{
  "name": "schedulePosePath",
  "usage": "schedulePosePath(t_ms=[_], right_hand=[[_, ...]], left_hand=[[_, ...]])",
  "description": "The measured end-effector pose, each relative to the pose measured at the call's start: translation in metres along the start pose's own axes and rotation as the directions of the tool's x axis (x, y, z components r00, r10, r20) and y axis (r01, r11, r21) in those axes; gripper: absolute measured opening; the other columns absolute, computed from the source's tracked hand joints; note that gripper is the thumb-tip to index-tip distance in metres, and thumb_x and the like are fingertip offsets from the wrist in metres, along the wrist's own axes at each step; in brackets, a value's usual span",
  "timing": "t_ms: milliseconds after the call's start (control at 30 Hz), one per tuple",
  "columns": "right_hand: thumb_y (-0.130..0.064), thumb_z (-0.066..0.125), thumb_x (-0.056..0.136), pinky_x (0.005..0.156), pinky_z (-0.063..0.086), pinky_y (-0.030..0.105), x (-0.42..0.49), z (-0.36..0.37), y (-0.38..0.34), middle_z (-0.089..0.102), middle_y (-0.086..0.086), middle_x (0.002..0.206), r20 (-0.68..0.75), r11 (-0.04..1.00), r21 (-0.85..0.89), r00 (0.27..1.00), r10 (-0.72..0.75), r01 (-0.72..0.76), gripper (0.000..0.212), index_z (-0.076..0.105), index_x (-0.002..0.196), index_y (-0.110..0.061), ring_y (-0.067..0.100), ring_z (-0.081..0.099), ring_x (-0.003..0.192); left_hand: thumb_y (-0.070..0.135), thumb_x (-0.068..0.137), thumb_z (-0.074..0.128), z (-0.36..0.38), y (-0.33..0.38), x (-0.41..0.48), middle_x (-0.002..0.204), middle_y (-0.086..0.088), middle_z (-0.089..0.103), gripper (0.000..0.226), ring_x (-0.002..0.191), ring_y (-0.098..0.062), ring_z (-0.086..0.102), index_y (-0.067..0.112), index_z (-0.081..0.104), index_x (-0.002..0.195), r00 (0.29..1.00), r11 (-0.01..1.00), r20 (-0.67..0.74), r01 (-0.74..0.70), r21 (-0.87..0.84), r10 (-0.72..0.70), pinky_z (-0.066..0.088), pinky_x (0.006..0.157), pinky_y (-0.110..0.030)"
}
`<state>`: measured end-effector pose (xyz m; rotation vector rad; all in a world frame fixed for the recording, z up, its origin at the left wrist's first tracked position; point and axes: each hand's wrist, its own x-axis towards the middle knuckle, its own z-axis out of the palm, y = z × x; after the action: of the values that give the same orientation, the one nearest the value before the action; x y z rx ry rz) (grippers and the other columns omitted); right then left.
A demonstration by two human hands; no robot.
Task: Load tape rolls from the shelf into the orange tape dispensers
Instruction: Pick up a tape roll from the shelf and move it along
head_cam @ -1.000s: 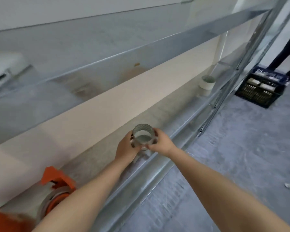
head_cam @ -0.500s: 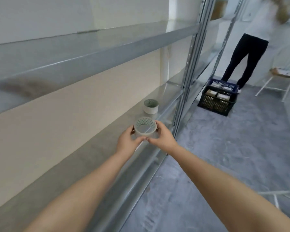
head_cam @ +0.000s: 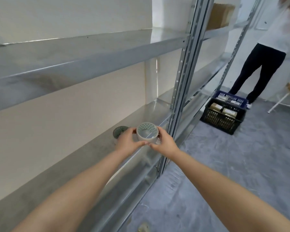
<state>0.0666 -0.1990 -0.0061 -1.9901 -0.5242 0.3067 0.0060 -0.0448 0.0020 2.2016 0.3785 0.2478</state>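
Head view: we have turned right along the shelf (head_cam: 84, 158); both hands, left (head_cam: 128, 142) and right (head_cam: 164, 142), clasp one roll (head_cam: 147, 133) above it, a second roll (head_cam: 119, 131) now close behind. Dispensers are out of sight.

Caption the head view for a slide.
Both hands, left hand and right hand, hold a tape roll over the metal shelf.

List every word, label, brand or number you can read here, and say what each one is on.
None can be read.
Held tape roll: a printed pattern inside the core, no legible letters.
Second tape roll on the shelf: same pattern, blurred.
Packages in the black crate: labels too small to read.
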Motion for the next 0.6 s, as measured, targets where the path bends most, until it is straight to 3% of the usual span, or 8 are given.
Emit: schedulePosePath(t_ms=[67, 167, 233, 433, 600], right_hand=[[-0.015, 0.075, 0.073, 0.101, 0.041, 0.025, 0.032, -0.013, 0.008, 0.058, -0.001, 0.127, 0.020, 0.999, -0.043, 1.000, -0.011, 0.012, 0.070, 0.041, 0.134, -0.018, 0.012, 0.053, 0.118], [-0.017, 0.075, 0.072, 0.105, 0.042, 0.032, 0.079, -0.026, 0.020, 0.056, 0.000, 0.131, 0.070, 0.994, -0.106, 0.998, 0.000, 0.007, 0.073, 0.039, 0.136, -0.017, 0.015, 0.052, 0.120], [-0.016, 0.076, 0.071, 0.106, 0.043, 0.035, 0.105, -0.027, 0.027, 0.056, 0.002, 0.132, 0.121, 0.990, -0.139, 0.993, 0.010, 0.007, 0.075, 0.038, 0.136, -0.014, 0.018, 0.052, 0.122], [-0.019, 0.076, 0.072, 0.089, 0.044, 0.022, 0.158, -0.013, 0.034, 0.055, 0.002, 0.121, 0.292, 0.972, -0.218, 0.956, -0.019, 0.086, 0.073, 0.036, 0.133, -0.010, 0.018, 0.055, 0.114], [-0.019, 0.076, 0.069, 0.095, 0.048, 0.030, 0.183, -0.007, 0.049, 0.056, 0.008, 0.126, 0.463, 0.951, -0.234, 0.883, -0.075, 0.203, 0.075, 0.037, 0.132, -0.011, 0.023, 0.056, 0.115]], left_hand=[[0.043, 0.060, 0.081, 0.004, 0.004, 0.031, 0.120, -0.001, 0.065, 0.068, 0.112, -0.021, 0.057, 0.015, 0.053, 0.116, 1.000, 0.994, -0.020, -0.011, 0.110, 0.013, 0.041, 0.094, -0.030], [0.050, 0.061, 0.077, 0.013, 0.006, 0.069, 0.119, 0.001, 0.066, 0.078, 0.117, -0.023, 0.054, 0.017, 0.045, 0.124, 0.998, 0.979, -0.058, 0.015, 0.204, -0.004, 0.032, 0.109, -0.043], [0.052, 0.063, 0.075, 0.019, 0.003, 0.088, 0.120, 0.002, 0.066, 0.084, 0.120, -0.021, 0.053, 0.019, 0.039, 0.132, 0.996, 0.970, -0.067, 0.066, 0.234, -0.052, 0.026, 0.113, -0.043], [0.056, 0.067, 0.064, 0.031, -0.012, 0.114, 0.110, 0.006, 0.069, 0.056, 0.110, -0.015, 0.059, 0.027, 0.053, 0.114, 0.962, 0.924, -0.164, 0.256, 0.283, -0.217, 0.015, 0.116, -0.041], [0.060, 0.065, 0.063, 0.036, -0.019, 0.116, 0.104, 0.008, 0.067, 0.057, 0.107, -0.012, 0.059, 0.023, 0.052, 0.108, 0.933, 0.863, -0.203, 0.355, 0.361, -0.299, -0.001, 0.119, -0.043]])
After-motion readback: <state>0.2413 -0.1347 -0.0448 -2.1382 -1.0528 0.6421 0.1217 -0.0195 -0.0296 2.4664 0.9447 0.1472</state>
